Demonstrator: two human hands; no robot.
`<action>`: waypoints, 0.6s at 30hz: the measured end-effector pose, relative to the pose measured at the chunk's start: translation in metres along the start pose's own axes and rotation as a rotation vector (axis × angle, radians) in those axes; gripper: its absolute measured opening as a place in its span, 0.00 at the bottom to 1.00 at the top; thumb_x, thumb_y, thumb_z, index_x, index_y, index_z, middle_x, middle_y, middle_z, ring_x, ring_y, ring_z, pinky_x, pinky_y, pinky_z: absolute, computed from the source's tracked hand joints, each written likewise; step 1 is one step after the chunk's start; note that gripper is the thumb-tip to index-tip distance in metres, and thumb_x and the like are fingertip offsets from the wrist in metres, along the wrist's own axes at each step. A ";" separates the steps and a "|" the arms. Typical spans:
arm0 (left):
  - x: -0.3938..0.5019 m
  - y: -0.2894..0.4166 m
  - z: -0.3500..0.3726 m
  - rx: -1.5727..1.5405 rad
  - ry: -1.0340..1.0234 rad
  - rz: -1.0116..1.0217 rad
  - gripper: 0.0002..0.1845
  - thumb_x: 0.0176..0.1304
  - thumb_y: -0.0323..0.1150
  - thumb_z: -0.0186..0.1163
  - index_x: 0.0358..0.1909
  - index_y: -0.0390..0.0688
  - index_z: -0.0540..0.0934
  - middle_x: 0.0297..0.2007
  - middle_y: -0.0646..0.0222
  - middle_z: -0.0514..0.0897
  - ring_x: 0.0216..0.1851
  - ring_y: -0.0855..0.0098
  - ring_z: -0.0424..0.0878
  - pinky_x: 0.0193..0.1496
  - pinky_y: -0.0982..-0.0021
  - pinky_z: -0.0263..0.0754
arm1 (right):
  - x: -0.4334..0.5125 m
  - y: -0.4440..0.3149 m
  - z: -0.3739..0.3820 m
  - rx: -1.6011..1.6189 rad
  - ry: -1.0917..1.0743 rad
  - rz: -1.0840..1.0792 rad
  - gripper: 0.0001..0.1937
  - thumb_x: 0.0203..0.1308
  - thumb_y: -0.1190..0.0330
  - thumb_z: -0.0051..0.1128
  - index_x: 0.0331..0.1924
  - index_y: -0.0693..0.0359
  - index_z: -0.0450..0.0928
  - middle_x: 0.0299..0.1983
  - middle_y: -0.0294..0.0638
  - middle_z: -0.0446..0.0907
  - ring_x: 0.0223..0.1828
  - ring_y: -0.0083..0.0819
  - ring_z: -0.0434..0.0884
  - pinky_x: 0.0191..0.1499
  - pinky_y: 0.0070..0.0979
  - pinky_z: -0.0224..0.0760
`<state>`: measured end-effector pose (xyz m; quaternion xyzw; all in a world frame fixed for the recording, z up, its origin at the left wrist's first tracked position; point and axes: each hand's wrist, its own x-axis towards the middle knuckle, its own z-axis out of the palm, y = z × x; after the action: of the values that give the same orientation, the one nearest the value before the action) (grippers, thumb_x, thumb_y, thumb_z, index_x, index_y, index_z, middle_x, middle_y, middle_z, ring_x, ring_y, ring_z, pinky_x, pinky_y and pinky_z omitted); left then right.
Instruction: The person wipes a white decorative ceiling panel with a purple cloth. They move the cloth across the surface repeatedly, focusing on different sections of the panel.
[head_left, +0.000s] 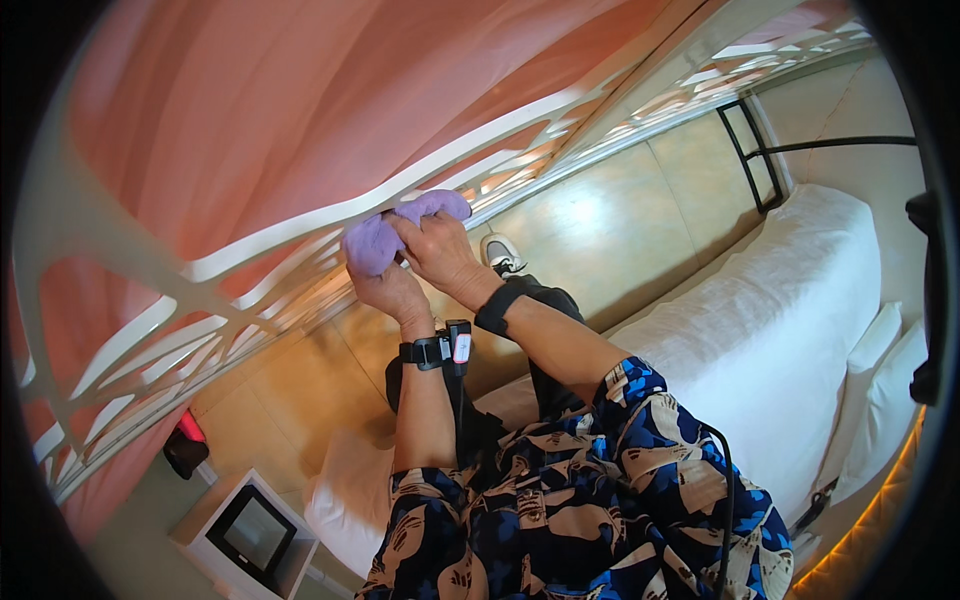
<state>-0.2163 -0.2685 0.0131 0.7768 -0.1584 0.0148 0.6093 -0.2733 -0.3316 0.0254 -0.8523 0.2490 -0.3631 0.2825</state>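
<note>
Both hands are on a purple cloth (373, 244) at the edge of a white lattice panel (300, 225). My left hand (391, 291) grips the bunched left part of the cloth from below. My right hand (442, 251) grips its middle, with the cloth's far end sticking out past the knuckles. The cloth lies against a white bar of the panel. Pink curtain fabric (300, 97) hangs behind the openings of the lattice. Some fingertips are hidden by the cloth.
A bed with a white sheet (757, 300) stands at the right, near a black metal frame (750, 156). At the lower left are a white box-shaped unit holding a dark-framed object (253, 529) and a black and red item (186, 448). The floor is tiled (600, 217).
</note>
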 end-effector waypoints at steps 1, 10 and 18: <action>-0.007 -0.002 0.005 0.013 0.003 -0.074 0.11 0.58 0.29 0.58 0.40 0.33 0.76 0.35 0.72 0.80 0.35 0.75 0.77 0.39 0.73 0.74 | -0.002 0.006 -0.005 0.009 0.004 -0.041 0.18 0.42 0.69 0.60 0.43 0.57 0.76 0.21 0.41 0.78 0.24 0.39 0.79 0.32 0.34 0.69; -0.091 -0.029 0.062 -0.167 -0.419 -0.483 0.13 0.48 0.20 0.60 0.39 0.34 0.76 0.32 0.72 0.80 0.36 0.80 0.76 0.34 0.74 0.74 | -0.048 0.113 -0.067 -0.312 -0.044 0.236 0.15 0.43 0.74 0.56 0.39 0.55 0.77 0.19 0.43 0.75 0.24 0.44 0.77 0.28 0.38 0.70; -0.090 -0.049 0.171 -0.217 -0.556 -0.805 0.08 0.52 0.29 0.57 0.28 0.32 0.77 0.21 0.62 0.80 0.22 0.69 0.79 0.27 0.71 0.72 | -0.040 0.187 -0.069 -0.473 0.053 0.527 0.10 0.53 0.71 0.51 0.40 0.57 0.75 0.33 0.50 0.76 0.33 0.48 0.79 0.33 0.41 0.74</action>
<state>-0.3179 -0.4005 -0.0966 0.6829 -0.0032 -0.4455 0.5790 -0.3909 -0.4614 -0.0783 -0.7909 0.5449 -0.2319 0.1546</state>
